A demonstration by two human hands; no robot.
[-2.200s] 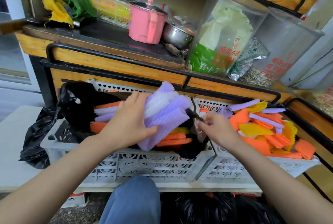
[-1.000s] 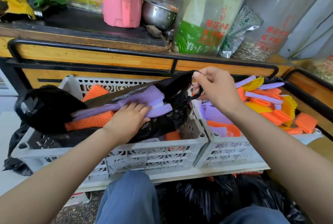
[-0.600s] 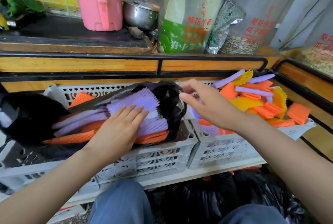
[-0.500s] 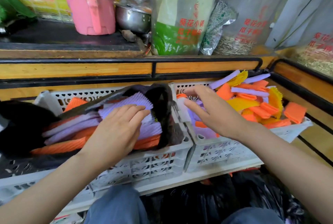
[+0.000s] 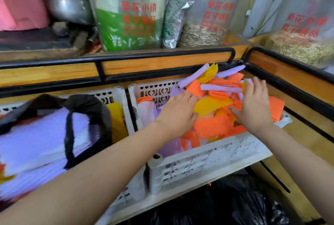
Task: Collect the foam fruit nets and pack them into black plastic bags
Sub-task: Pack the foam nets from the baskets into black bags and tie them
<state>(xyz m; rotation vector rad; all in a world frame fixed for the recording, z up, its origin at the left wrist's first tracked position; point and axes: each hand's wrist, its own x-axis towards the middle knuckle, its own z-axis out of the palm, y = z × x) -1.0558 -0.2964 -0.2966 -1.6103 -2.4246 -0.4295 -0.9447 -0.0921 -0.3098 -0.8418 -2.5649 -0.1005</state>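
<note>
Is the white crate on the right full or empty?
Full: the right crate is heaped past its rim with coloured foam nets.

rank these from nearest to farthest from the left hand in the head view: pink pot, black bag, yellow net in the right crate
1. yellow net, in the right crate, just beside the left hand.
2. black bag, in the left crate, to the hand's left.
3. pink pot, on the upper shelf, far left.

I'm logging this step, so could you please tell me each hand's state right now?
Left hand: among the foam nets, grip unclear, so it cannot be told.
Right hand: open, spread over the same nets, holding nothing.
</note>
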